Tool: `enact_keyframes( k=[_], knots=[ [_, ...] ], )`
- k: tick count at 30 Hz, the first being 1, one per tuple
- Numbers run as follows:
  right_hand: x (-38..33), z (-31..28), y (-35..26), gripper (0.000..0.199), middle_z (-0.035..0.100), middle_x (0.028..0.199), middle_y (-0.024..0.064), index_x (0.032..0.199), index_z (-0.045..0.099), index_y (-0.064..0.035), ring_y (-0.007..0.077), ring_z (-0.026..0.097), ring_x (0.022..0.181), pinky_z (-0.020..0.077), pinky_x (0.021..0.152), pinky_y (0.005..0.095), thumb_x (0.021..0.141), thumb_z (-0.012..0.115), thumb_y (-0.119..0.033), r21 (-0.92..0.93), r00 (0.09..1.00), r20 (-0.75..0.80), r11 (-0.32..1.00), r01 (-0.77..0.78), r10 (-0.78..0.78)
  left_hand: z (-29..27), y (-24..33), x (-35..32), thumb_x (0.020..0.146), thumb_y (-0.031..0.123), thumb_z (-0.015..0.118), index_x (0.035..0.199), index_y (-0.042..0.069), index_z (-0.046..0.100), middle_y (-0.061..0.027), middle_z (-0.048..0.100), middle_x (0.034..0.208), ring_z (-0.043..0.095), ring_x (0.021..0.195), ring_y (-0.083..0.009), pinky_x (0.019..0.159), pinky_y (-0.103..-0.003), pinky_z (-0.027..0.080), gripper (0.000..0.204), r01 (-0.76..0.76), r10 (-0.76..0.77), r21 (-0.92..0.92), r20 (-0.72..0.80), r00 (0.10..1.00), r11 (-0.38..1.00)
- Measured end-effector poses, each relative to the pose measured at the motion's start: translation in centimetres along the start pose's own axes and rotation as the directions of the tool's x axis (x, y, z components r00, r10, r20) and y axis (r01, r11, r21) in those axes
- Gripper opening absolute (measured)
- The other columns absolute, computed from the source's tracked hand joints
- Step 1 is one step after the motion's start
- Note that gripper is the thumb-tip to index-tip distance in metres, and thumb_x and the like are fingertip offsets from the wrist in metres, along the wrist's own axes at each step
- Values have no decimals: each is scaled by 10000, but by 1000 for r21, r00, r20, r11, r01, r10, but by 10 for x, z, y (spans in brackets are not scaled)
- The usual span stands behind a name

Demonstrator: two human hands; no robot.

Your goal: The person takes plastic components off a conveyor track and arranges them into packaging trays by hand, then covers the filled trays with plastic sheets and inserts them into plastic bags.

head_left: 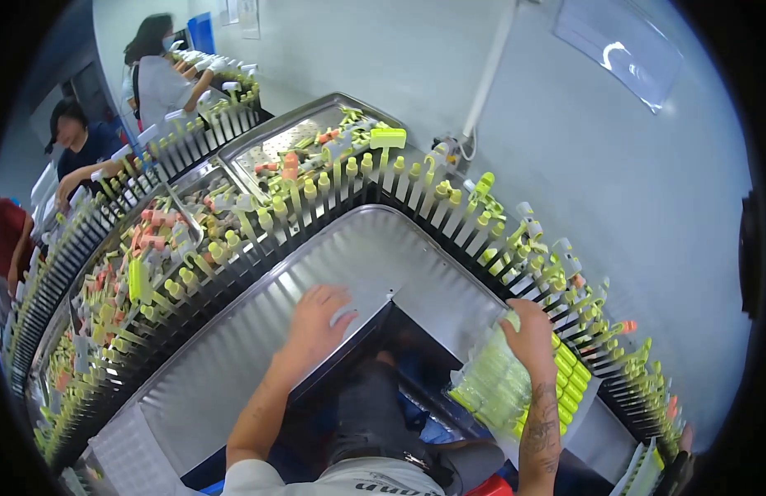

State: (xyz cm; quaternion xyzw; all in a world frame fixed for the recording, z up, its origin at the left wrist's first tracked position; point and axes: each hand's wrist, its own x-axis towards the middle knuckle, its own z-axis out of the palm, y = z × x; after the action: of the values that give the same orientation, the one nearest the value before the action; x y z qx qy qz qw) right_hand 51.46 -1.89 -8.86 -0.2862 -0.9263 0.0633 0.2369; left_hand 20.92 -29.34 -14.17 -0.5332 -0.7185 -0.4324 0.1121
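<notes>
My left hand (pixel 317 322) hovers over the bare metal worktop (pixel 383 240), thumb and fingers apart, with nothing in it. On the right, my right hand (pixel 532 331) is closed at the upper edge of a crinkled clear plastic sheet (pixel 490 376). That sheet partly covers rows of bright yellow-green cylindrical pieces (pixel 571 384) packed side by side. They lie in a pale tray (pixel 587 407), partly hidden by my right forearm. The tips of my right fingers are hard to make out.
Black slotted racks (pixel 271 248) edge the worktop, holding upright yellow-green parts. Behind the left rack, metal trays (pixel 226 157) hold mixed yellow, orange and grey parts. A translucent compartment tray (pixel 139 450) lies at lower left. Several people (pixel 90 145) work at the far left.
</notes>
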Motion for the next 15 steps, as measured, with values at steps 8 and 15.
enact_keyframes(
  k=[8,15],
  knots=[
    [30,13,-75,317,730,1086,152,1088,730,-45,365,680,1009,534,885,444,828,800,-210,67,973,85,976,207,-213,8,-58,189,922,212,638,892,49,743,-191,721,830,719,792,-378,722,-475,564,196,128,-112,83,-175,978,988],
    [7,-14,-86,290,731,1056,139,1067,725,-59,357,679,1001,536,872,454,842,786,-232,68,986,63,986,150,-154,36,-106,294,958,323,642,913,-23,750,-253,728,856,719,855,-439,767,-534,564,366,303,-262,374,-155,952,876]
  ],
)
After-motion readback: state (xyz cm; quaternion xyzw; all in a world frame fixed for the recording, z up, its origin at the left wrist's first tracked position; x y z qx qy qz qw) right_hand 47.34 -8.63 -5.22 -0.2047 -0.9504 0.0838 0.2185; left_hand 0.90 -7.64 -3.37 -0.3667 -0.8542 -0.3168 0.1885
